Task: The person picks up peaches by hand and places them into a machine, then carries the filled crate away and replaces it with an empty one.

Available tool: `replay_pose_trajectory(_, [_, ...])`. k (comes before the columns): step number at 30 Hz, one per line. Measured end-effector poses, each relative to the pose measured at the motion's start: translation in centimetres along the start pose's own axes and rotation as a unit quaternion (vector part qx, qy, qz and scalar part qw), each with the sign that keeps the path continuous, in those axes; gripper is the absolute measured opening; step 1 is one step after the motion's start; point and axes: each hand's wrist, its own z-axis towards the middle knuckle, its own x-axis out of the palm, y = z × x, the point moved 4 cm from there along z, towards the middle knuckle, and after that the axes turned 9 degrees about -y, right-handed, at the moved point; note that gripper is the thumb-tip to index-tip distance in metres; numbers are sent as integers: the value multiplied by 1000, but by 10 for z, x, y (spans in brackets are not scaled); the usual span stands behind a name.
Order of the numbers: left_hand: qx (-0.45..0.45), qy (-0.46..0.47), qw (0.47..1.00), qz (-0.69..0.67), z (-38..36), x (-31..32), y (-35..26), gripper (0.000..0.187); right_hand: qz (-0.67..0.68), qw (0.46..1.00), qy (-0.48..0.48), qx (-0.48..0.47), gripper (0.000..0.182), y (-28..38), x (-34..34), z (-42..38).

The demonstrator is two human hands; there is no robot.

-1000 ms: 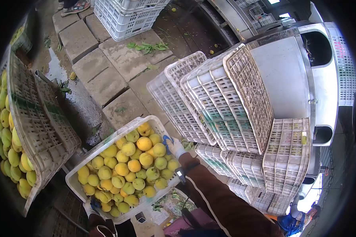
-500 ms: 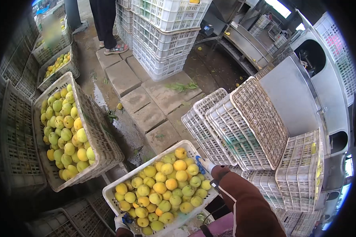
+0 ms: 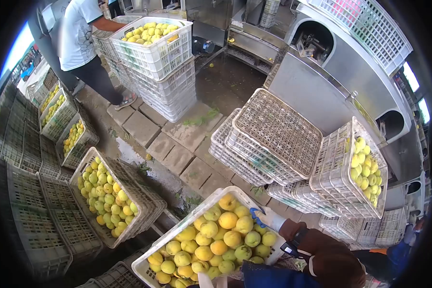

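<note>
A white plastic crate [image 3: 146,249] full of yellow and green fruit [image 3: 218,247] is at the bottom centre, close to my body. My right hand [image 3: 269,218], in a white and blue glove, grips its right rim, fingers wrapped over the edge. My left hand is not in view; the crate's lower left part runs to the frame's bottom edge. Left of this crate stands another fruit-filled crate [image 3: 146,223] on a stack.
Upturned empty crates [image 3: 278,134] are stacked right of centre, beside a fruit crate [image 3: 374,206]. A tall crate stack [image 3: 165,86] stands at the back, with a person [image 3: 81,43] beside it. Metal machinery [image 3: 307,91] lines the right. Another person [image 3: 398,254] is at lower right.
The view has tilted up and shifted. The held crate looks larger and nearer. My left hand has gone out of view, and more of the person at the back shows.
</note>
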Motion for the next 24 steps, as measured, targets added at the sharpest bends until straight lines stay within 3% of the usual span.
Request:
replay_pose_trajectory(1, [-326, -123, 917, -194, -11, 42, -118, 28, 44, 999, -13, -11, 31, -4, -14, -17])
replay_pose_trajectory(2, [-306, -210, 906, -205, 5, 81, -201, 23, 33, 998, -46, -16, 31, -4, -28, -28])
replay_pose_trajectory(4, [-217, -236, 932, -172, 30, 105, -261, 13, 12, 993, -117, -26, 30, -8, -58, -43])
replay_pose_trajectory(7, [-127, -242, 953, -129, 58, 152, -344, 4, 89, 982, -140, -87, 29, -22, -97, -46])
replay_pose_trajectory(11, [-52, -231, 968, -81, 73, 213, -451, 10, 232, 958, -131, -107, 33, -17, -163, -30])
replay_pose_trajectory(12, [-35, -230, 969, -87, 85, 227, -468, 8, 201, 943, -233, -131, 38, -6, -183, -26])
replay_pose_trajectory(13, [-16, -229, 969, -96, 95, 236, -487, 6, 198, 938, -243, -147, 42, 4, -204, -19])
replay_pose_trajectory(14, [3, -167, 982, -87, 93, 258, -516, 3, 203, 933, -251, -158, 43, 15, -223, -14])
replay_pose_trajectory(15, [9, -208, 977, -54, 84, 288, -543, 6, 205, 929, -261, -166, 43, 25, -242, -13])
replay_pose_trajectory(17, [107, -105, 981, 124, 112, 289, -551, 6, 196, 922, -286, -174, 44, 41, -268, -14])
replay_pose_trajectory(19, [110, -61, 984, 126, 118, 319, -592, 7, 168, 916, -321, -174, 44, 66, -291, -24])
replay_pose_trajectory(21, [-42, -81, 981, -169, 133, 353, -621, 15, 222, 916, -305, -134, 45, 84, -305, -31])
replay_pose_trajectory(22, [7, -15, 994, -110, 155, 354, -634, 12, 225, 910, -323, -131, 46, 89, -310, -31])
replay_pose_trajectory(23, [28, -62, 997, -20, 175, 366, -645, 14, 229, 903, -340, -130, 46, 93, -312, -28])
replay_pose_trajectory(24, [78, -2, 997, 21, 198, 377, -664, 13, 254, 879, -377, -143, 46, 81, -311, -13])
